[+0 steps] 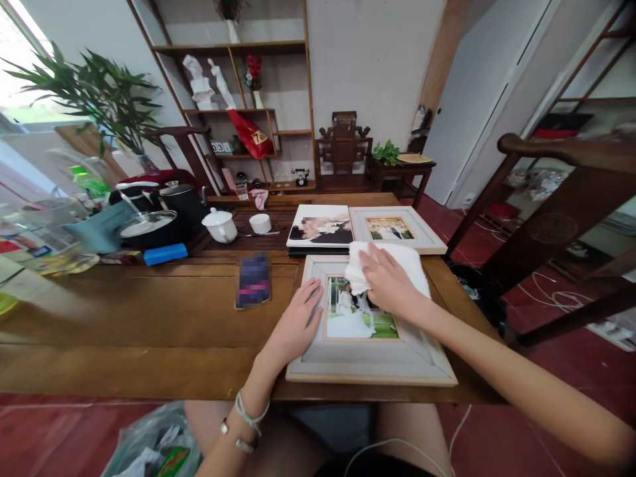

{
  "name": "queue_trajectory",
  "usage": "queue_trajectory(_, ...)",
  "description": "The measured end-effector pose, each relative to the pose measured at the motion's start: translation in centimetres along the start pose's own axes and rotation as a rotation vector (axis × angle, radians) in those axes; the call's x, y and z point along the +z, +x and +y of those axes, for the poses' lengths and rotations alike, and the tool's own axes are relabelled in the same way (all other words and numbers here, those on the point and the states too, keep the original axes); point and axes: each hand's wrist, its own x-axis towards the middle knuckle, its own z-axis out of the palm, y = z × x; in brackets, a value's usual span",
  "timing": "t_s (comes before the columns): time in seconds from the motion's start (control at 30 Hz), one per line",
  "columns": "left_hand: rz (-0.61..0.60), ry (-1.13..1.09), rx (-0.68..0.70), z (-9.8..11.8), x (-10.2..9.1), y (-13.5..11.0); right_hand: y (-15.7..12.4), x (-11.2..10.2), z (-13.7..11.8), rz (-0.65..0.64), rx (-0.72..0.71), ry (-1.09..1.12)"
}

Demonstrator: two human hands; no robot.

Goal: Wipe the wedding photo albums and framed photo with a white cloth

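A white picture frame [368,364] with a wedding photo [355,318] in its middle lies flat near the table's front edge. My left hand [298,315] rests on the frame's left side, fingers stretched out and holding nothing. On the upper part of the frame, my right hand [385,278] presses a bunched white cloth [415,262]. Its fingers are bent over the cloth, which covers the frame's top right area and hides part of the photo's upper edge.
Behind the frame lie a second white picture frame [430,232] and a photo panel [320,215]. A phone [253,281] is on the table [149,318] to the left. Farther left stand a lidded white teapot [220,226], a small cup [260,223] and a blue box [165,254]. A wooden chair [556,199] is at right.
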Motion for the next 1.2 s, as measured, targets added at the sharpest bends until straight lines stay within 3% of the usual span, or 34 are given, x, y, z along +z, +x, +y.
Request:
queue_trajectory(0.17, 0.021, 0.01, -0.065, 0.0, -0.1, 1.1, -0.8, 0.6, 0.9, -0.058, 0.07, 0.02)
queue_trajectory(0.37, 0.152, -0.028, -0.049, -0.3, 0.2, 1.8, -0.6, -0.7, -4.0, -0.156, 0.02, 0.113)
queue_trajectory(0.57, 0.134, -0.05, -0.051, -0.4, 0.0, 1.8, -2.6, -3.4, -7.6, -0.267, -0.058, 0.231)
queue_trajectory(0.73, 0.238, -0.096, -0.027, -0.9, 0.6, 1.6, -6.3, -4.5, -9.2, -0.196, -0.188, 0.371)
queue_trajectory(0.9, 0.364, -0.149, -0.016, -1.7, 1.7, 1.4, -9.3, -4.0, -11.4, -0.047, -0.34, 0.265)
queue_trajectory(1.2, 0.355, -0.15, 0.005, -2.5, 1.8, 1.4, -8.5, -0.7, -15.3, 0.355, -0.181, 0.032)
